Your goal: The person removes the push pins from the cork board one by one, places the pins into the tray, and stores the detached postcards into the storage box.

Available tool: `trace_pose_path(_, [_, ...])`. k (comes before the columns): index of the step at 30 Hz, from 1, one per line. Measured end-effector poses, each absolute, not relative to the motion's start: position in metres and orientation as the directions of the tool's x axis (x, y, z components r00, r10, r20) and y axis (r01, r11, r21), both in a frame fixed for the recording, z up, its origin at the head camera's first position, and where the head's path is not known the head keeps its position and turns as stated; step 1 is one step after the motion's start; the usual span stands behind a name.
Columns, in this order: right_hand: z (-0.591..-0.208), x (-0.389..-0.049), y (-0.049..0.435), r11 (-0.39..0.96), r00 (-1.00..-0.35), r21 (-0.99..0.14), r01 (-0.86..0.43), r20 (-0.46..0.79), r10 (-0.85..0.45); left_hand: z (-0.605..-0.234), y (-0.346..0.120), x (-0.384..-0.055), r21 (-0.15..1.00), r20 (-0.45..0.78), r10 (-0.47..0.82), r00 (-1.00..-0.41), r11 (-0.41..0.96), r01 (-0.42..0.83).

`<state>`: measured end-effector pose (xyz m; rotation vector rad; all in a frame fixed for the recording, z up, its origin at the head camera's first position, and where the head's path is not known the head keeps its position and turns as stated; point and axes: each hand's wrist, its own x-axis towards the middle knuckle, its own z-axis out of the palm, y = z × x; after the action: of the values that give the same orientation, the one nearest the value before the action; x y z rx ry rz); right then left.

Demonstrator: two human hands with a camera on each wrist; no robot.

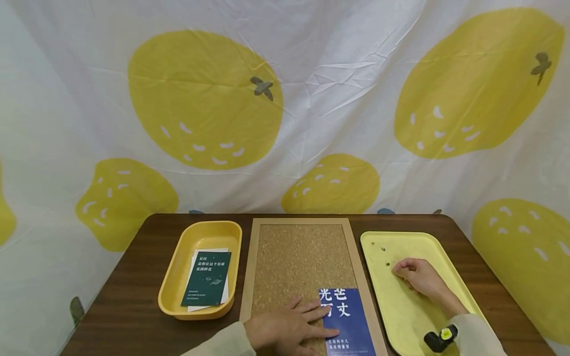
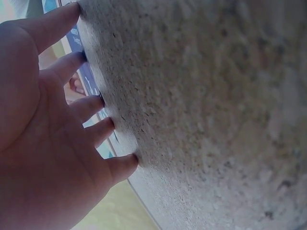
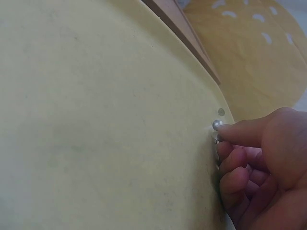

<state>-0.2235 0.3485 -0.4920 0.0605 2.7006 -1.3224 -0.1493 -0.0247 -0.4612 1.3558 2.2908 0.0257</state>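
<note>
My left hand (image 1: 287, 329) lies with spread, straight fingers across the cork board (image 1: 303, 257) and the left side of a blue card (image 1: 349, 321) with white characters. The left wrist view shows its fingertips (image 2: 125, 165) right at the cork surface. Over the yellow tray (image 1: 407, 326), my right hand (image 1: 420, 279) has curled fingers, thumb and forefinger close together. A small dark-looking pin (image 1: 388, 264) lies just beside those fingertips. In the right wrist view, a silver round-headed pin (image 3: 217, 125) shows at the thumb tip. I cannot tell whether the fingers pinch a pin.
Two more small pins lie farther back on the tray, one nearer the middle pin (image 1: 383, 249), the other by the rear corner (image 1: 372, 243). At left stands a yellow bin (image 1: 166, 291) with a green card (image 1: 207, 279) over white ones. A lemon-print cloth (image 1: 338, 118) hangs behind the brown table (image 1: 120, 306).
</note>
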Motion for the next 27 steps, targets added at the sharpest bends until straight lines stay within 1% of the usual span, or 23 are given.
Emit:
trace_pose_path(20, [-0.4901, -0.2221, 0.3482, 0.59, -0.987, -0.798, 0.122, -0.161, -0.014, -0.4623, -0.0236, -0.1496, 0.255, -0.407, 0.812, -0.418, 0.541, 0.802])
trace_pose_path(27, [-0.4871, -0.221, 0.3481, 0.587, -0.99, -0.803, 0.105, -0.138, -0.013, -0.4617, -0.0238, -0.1495, 0.249, -0.411, 0.812, -0.414, 0.537, 0.806])
